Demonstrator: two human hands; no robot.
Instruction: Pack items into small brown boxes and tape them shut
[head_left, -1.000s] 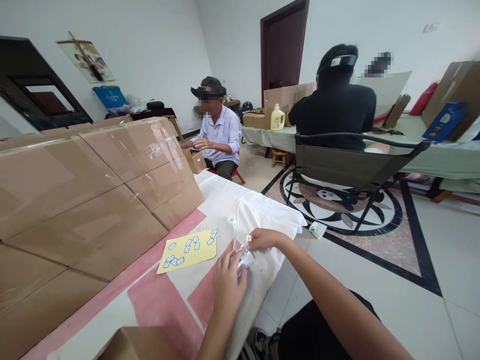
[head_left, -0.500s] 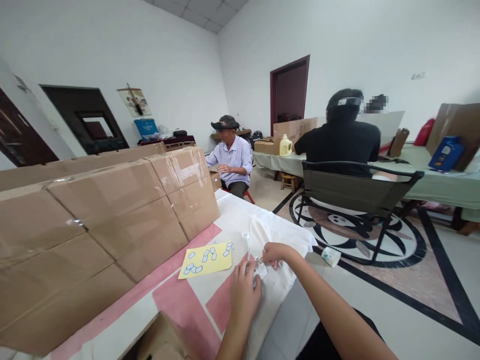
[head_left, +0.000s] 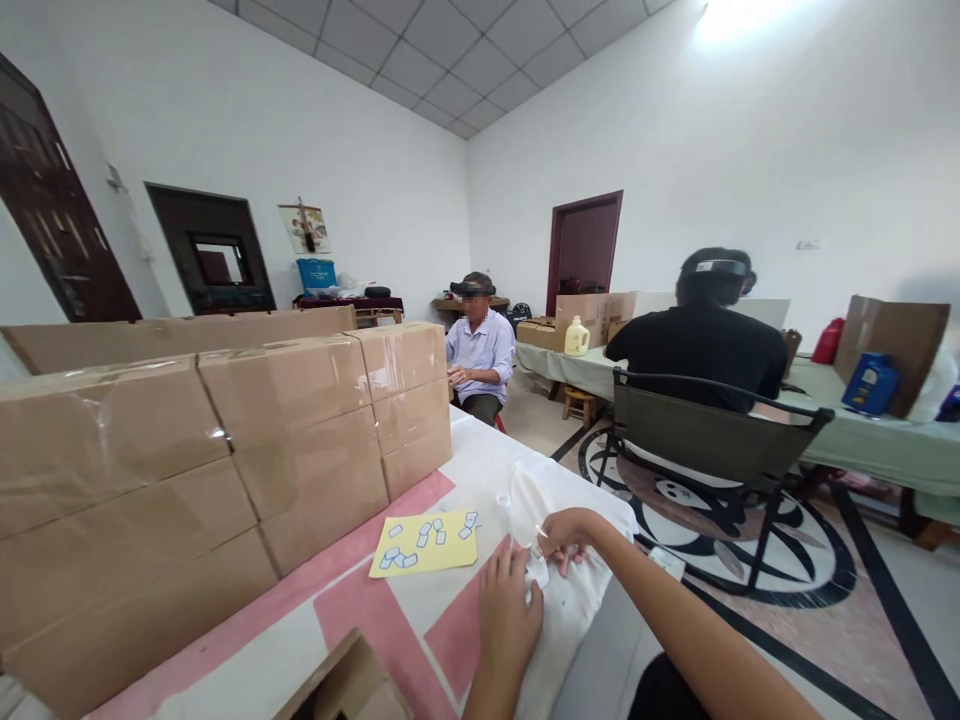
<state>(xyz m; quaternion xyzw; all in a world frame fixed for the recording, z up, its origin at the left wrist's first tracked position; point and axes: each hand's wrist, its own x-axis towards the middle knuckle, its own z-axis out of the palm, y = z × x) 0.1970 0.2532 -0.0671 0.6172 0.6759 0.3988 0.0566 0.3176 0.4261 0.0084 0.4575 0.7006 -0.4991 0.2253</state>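
My left hand (head_left: 510,602) lies low over the table's right end, its fingers bent forward. A small white piece (head_left: 537,570) shows between its thumb and forefinger; its kind is unclear. My right hand (head_left: 567,534) is closed just beyond it, its fingers curled in a pinch. A thin pale bit sticks up at its fingertips, too small to name. Left of my hands lies a yellow card (head_left: 424,545) bearing several small white blue-edged rectangles. A slim white item with a round end (head_left: 504,499) rests behind the hands.
Stacked cardboard boxes (head_left: 300,430) wall off the table's left side. An open carton (head_left: 352,680) stands at the near edge. One person (head_left: 480,345) sits past the table; another, in black (head_left: 701,345), sits at the right in a chair (head_left: 716,425). A cup (head_left: 666,562) lies on the floor.
The view has tilted upward, so more ceiling shows and the room sits lower in the picture. My hands stay close together around the small white piece.
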